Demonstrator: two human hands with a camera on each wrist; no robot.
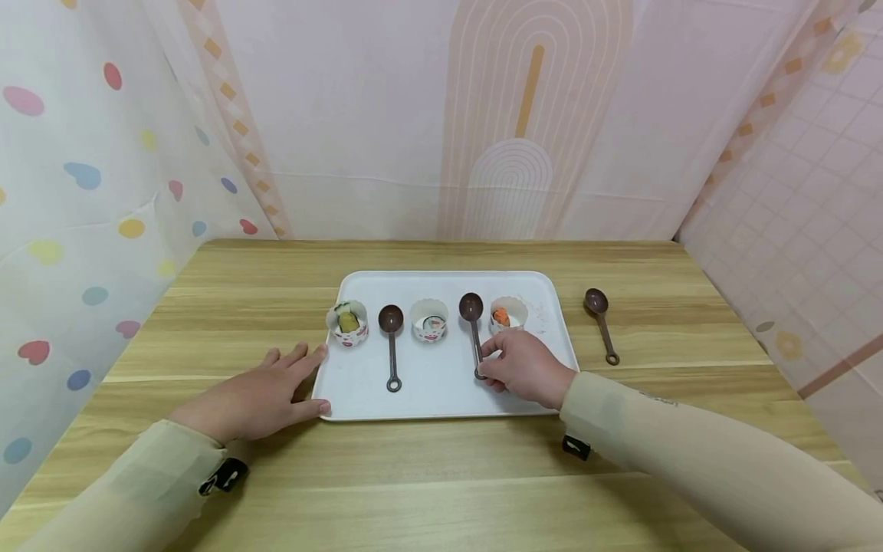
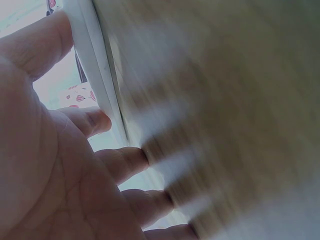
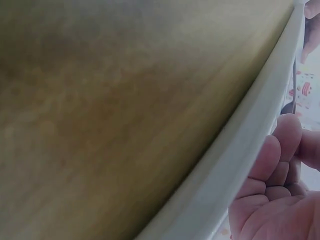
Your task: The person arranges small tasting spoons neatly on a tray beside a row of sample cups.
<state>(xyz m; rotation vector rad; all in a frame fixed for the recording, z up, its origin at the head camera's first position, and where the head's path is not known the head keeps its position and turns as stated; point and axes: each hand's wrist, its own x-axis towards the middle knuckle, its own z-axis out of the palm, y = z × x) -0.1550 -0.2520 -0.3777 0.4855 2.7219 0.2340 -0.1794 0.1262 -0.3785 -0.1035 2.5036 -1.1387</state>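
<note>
The right hand (image 1: 522, 364) pinches a dark brown, round-bowled measuring spoon (image 1: 472, 311) between thumb and fingertips, low on its handle. That spoon is right of the middle of the white, rectangular, round-cornered tray (image 1: 434, 387), its bowl toward the tray's far edge; whether it rests fully on the tray is hard to tell. The left hand (image 1: 258, 391) grips nothing: its fingers are spread at the tray's left edge, the thumb by the near left corner.

For placing the spoon neatly, a light pinch seems best, the handle lined up with the matching dark brown spoon (image 1: 391, 320) left of the tray's middle. The knuckles are close to the white paper cup with an orange piece inside (image 1: 509, 314), on the tray's right part, so the fingers would do well to part gently and draw back toward the tray's near edge without brushing it. Light pressure from the other hand could steady the tray.

The pinched spoon looks smooth, with a deep bowl hollow side up and a slim, straight handle; a third spoon (image 1: 596, 302) of the same shape lies off the tray's right side
</note>
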